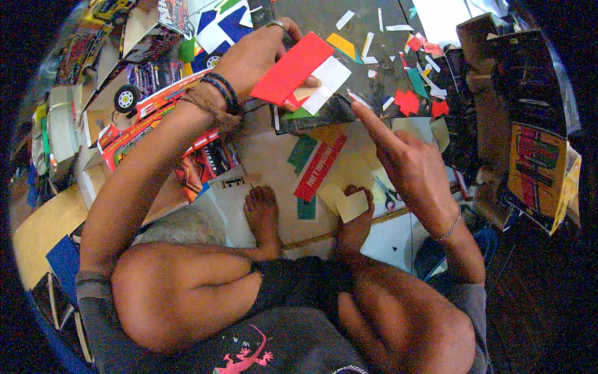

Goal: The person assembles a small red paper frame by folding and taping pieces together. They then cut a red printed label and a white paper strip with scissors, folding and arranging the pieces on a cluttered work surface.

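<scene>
Nearest me, the dark shirt (305,349) sits at six o'clock; farther out, near three, my right hand (414,165) points what looks like a slim tool (357,98), its grip too hidden to tell. At twelve my left hand (265,53) has its grip pinched on a red sheet (296,67) and white sheet (331,84); scraps (408,103) across the surface (311,15) toward one suggest cutting well begun, this red piece likely left.

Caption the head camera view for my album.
Left hand holding a red sheet and white sheet, right hand beside them with a slim tool, near colored scraps on a dark surface.
</scene>
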Motion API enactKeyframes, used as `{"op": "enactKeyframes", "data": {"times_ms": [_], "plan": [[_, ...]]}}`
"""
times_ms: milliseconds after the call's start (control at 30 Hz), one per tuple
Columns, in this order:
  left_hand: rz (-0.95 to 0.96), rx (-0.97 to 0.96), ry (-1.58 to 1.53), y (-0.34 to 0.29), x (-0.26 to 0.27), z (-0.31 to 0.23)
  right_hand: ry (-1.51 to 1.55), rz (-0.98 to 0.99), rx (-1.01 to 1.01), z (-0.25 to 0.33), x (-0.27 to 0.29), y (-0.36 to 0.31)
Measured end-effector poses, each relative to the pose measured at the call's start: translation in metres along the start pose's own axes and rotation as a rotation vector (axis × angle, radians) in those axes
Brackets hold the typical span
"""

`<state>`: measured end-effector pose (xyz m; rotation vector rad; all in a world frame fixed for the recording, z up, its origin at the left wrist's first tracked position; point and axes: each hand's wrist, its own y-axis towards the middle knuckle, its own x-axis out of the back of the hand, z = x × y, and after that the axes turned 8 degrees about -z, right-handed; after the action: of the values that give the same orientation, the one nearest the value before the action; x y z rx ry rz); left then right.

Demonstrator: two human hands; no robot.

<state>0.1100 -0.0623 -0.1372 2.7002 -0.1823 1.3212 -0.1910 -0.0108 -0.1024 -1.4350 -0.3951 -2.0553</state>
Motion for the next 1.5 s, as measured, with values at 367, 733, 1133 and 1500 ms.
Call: {"op": "enactKeyframes", "data": {"times_ms": [367, 733, 1133, 1500], "plan": [[0.104, 0.323, -0.321, -0.008, 0.021, 0.004, 0.026, 0.050, -0.067, -0.007, -0.011, -0.021], [-0.138, 0.220, -0.248, -0.071, -0.004, -0.039, 0.653, -0.373, -0.305, 0.005, -0.043, -0.052], [0.071, -0.354, -0.112, -0.010, 0.048, -0.075, 0.701, -0.504, -0.442, -0.016, -0.028, -0.060], [0.287, 0.130, -0.775, 0.022, 0.026, -0.075, 0.747, -0.397, -0.399, -0.009, -0.033, -0.062]]}}
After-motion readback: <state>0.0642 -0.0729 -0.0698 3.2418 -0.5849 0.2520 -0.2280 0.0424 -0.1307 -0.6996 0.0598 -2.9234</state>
